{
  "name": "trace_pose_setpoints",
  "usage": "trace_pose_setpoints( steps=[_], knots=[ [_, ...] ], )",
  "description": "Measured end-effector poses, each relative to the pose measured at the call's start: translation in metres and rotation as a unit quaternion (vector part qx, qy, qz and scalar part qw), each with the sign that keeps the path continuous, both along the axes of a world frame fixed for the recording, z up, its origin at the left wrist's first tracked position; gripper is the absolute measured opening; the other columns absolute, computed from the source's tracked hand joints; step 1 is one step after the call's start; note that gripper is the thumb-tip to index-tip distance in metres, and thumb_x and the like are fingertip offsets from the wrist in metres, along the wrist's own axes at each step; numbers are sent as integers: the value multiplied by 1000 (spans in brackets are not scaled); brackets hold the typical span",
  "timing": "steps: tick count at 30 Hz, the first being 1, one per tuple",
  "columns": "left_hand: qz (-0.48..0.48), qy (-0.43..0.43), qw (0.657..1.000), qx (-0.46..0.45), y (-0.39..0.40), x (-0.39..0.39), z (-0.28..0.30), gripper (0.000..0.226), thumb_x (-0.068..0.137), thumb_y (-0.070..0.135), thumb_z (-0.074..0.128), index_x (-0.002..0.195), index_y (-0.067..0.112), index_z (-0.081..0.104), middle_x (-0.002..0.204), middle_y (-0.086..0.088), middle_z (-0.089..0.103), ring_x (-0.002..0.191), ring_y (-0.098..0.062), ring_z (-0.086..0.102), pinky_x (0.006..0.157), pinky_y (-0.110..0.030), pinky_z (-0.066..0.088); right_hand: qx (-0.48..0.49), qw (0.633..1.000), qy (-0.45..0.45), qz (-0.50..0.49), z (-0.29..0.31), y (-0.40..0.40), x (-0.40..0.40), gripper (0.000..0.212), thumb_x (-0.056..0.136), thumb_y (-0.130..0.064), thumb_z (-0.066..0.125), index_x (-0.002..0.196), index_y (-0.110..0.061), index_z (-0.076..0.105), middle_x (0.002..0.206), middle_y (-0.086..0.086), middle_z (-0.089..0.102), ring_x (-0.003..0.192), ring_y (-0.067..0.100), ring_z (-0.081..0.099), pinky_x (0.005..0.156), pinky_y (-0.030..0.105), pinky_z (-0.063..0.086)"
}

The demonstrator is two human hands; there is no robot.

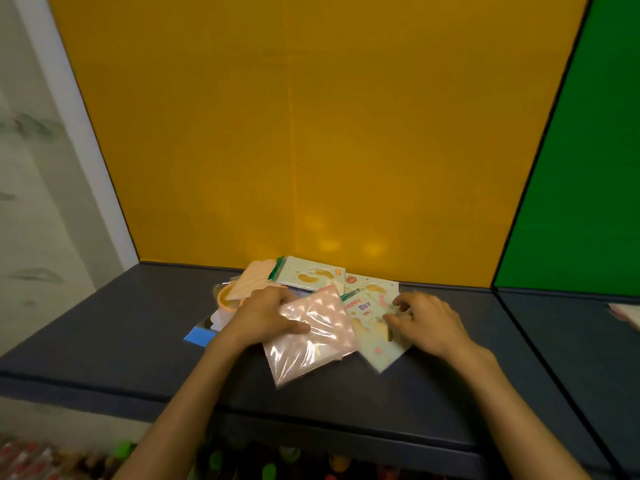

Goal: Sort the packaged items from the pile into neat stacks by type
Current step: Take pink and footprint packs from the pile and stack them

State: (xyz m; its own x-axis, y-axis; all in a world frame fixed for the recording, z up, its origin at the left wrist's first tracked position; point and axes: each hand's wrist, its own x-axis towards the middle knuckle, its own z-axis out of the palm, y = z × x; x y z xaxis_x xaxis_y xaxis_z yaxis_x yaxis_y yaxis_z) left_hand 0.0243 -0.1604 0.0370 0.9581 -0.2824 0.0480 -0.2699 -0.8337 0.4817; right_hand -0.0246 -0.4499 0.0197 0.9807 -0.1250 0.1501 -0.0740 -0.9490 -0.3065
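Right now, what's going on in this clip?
A person is sorting a pile of packets on a dark mat. The left hand grips a pink packet, thumb on top. The right hand rests its fingertips on a pale green packet beside it. More green packets and an orange striped item lie jumbled behind. No neat stacks show yet.

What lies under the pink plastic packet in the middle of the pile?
The pink packet overlaps the left edge of a pale green "DAY" card packet, and its near corner rests on the dark mat. Whatever lies beneath its centre is covered.
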Motion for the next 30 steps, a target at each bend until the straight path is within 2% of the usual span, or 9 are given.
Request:
trace_pose_setpoints(
  steps=[2,5,9,12,16,18,20,25,30],
  knots=[
    [-5,4,998,-65,13,3,0,31,74,46,81,91,28,64,90,10,69,83,-10,65,78,-40,56,-37,999,25,-21,-3,7,-5,65,81,-71,53,125,-24,61,124,-2,63,111,22,58,86,38,49],
    [-10,40,983,-176,30,3,0,20,83,33,77,97,26,65,96,7,72,83,-10,70,71,-33,58,-69,995,53,-46,-9,16,-15,80,75,-83,45,127,-23,58,131,1,57,118,24,50,93,42,47],
    [14,124,920,-372,42,-3,-4,20,91,14,69,110,13,63,103,-9,75,86,-19,74,68,-29,58,-74,994,57,-65,-17,28,-25,85,72,-83,50,131,-22,52,135,2,52,118,23,49,94,43,47],
    [42,149,885,-440,49,-3,-14,22,93,12,65,115,10,61,105,-7,72,87,-17,72,65,-25,57,-40,994,47,-90,-20,33,-26,85,70,-79,60,132,-22,52,132,2,55,115,23,53,90,40,49],
    [69,201,828,-519,52,-2,-23,24,95,14,63,119,11,60,118,-10,67,107,-27,66,91,-43,55,114,984,68,-117,-15,30,-28,64,63,-65,78,106,-19,67,106,-4,69,96,18,65,73,33,51],
    [71,217,818,-528,47,-2,-24,19,95,13,62,114,13,61,119,-10,66,109,-29,64,99,-48,51,219,964,70,-137,-14,23,-34,56,57,-56,87,90,-14,70,89,-4,73,85,16,68,65,32,50],
    [67,224,815,-530,38,-6,-22,20,96,13,60,116,14,60,119,-10,66,109,-29,63,101,-49,49,286,945,60,-148,-11,18,-43,53,58,-45,91,90,-10,67,86,-1,74,81,17,70,61,32,54],
    [37,252,791,-557,1,-24,-17,15,96,8,58,109,15,61,113,-11,67,103,-27,65,91,-46,54,435,888,35,-144,-1,10,-80,35,88,-15,72,105,-1,46,87,19,75,66,30,73,47,31,56],
    [8,262,790,-554,-47,-53,-16,21,98,10,58,119,8,59,112,-14,69,96,-27,67,73,-40,58,516,843,-3,-149,-2,-21,-120,20,101,-13,52,112,2,45,99,21,71,82,28,74,56,34,60]
  ],
)
